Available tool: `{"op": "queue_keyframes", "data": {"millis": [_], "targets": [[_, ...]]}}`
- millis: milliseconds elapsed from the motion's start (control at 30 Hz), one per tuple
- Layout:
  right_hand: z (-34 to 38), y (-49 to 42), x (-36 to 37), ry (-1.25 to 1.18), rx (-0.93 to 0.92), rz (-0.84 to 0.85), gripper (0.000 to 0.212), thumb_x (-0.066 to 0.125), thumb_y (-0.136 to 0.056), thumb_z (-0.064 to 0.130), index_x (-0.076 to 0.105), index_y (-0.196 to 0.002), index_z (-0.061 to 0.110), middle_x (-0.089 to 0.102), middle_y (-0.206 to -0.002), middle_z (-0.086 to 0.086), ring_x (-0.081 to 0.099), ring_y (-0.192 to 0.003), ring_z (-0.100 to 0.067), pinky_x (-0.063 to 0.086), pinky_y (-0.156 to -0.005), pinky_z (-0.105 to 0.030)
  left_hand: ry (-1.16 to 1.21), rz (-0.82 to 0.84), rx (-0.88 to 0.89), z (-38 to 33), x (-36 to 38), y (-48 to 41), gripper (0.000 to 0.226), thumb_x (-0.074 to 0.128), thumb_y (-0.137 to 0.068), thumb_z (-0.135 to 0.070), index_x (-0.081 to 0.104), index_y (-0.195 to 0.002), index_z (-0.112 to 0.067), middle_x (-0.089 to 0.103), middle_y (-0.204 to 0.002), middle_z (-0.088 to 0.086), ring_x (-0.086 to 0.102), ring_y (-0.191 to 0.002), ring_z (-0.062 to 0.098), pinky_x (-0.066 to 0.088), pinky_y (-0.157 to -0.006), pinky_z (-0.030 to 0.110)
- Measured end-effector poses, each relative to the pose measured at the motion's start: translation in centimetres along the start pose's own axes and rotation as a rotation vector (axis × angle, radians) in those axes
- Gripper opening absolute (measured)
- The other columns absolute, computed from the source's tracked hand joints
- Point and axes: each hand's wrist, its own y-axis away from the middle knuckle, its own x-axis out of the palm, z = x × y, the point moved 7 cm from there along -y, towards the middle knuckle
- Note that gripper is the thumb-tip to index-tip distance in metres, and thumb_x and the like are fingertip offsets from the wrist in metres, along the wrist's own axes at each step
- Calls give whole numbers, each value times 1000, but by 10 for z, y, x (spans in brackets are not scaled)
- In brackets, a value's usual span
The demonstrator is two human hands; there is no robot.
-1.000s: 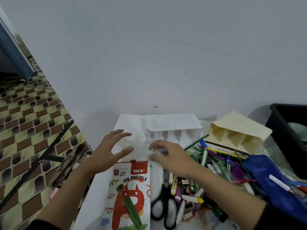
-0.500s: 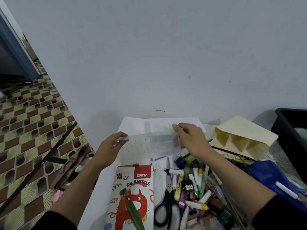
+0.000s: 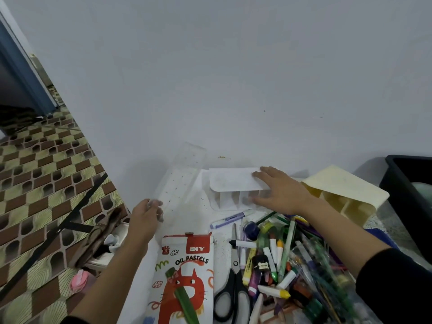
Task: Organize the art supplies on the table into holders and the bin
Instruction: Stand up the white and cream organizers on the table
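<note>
My left hand [image 3: 145, 218] grips the near end of a clear plastic tray [image 3: 182, 181], which is tilted up against the wall. My right hand [image 3: 278, 190] grasps the white holder [image 3: 233, 185], which lies on its side at the back of the table, thumb at its open compartments and fingers over its top. A cream holder [image 3: 346, 195] also lies on its side to the right. A heap of markers, crayons and pens [image 3: 278, 260] fills the near right. An oil pastels box [image 3: 187, 277] and black scissors [image 3: 233, 288] lie in front of me.
A black bin [image 3: 411, 197] stands at the far right edge. A purple marker [image 3: 230, 219] lies alone near the white holder. The table's left edge drops to a tiled floor with sandals and a pink object. The wall is close behind the holders.
The left hand has lifted the clear tray's far end up against the wall. The right hand moved from the tray to the white holder and took hold of it.
</note>
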Motion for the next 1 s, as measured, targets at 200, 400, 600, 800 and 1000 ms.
{"op": "queue_keyframes", "data": {"millis": [200, 400, 600, 800, 1000], "targets": [[1, -1, 9, 31, 0, -155, 47, 42, -105, 36, 35, -150, 21, 27, -162, -7, 16, -152, -25, 14, -122, -46, -289, 59, -35, 10, 12, 1, 35, 42, -98, -10, 42, -133, -16, 59, -112, 9, 57, -98, 28, 51, -82, 43], [-5, -1, 11, 27, 9, -191, 45, 38, -106, 30, 36, -149, 20, 29, -161, -8, 16, -152, -26, 16, -121, -47, -758, 68, 174, -4, 22, -4, 43, 38, -103, -21, 43, -145, -14, 50, -130, 15, 54, -113, 32, 51, -94, 45], [-13, 0, 3, -83, 32, -272, 41, 38, -107, 30, 40, -147, 21, 39, -154, -7, 31, -145, -25, 29, -115, -48, -919, 120, 254, -14, 33, -1, 53, 43, -100, -18, 34, -152, -12, 43, -139, 13, 45, -123, 29, 47, -100, 40], [-18, 4, -7, -288, 65, -359, 41, 39, -108, 27, 42, -148, 18, 46, -148, -5, 48, -131, -25, 42, -104, -44, -891, 197, 444, -66, 79, 19, 53, 31, -106, -42, 25, -156, -26, 36, -155, 4, 27, -143, 26, 26, -115, 47], [-22, 5, -6, -501, 154, -378, 43, 32, -108, 31, 35, -150, 26, 46, -147, -4, 49, -129, -26, 40, -107, -48, 57, 533, 172, -114, 150, 36, 56, 35, -98, -65, 26, -149, -45, 42, -149, -12, 41, -139, 19, 34, -116, 50]]}}
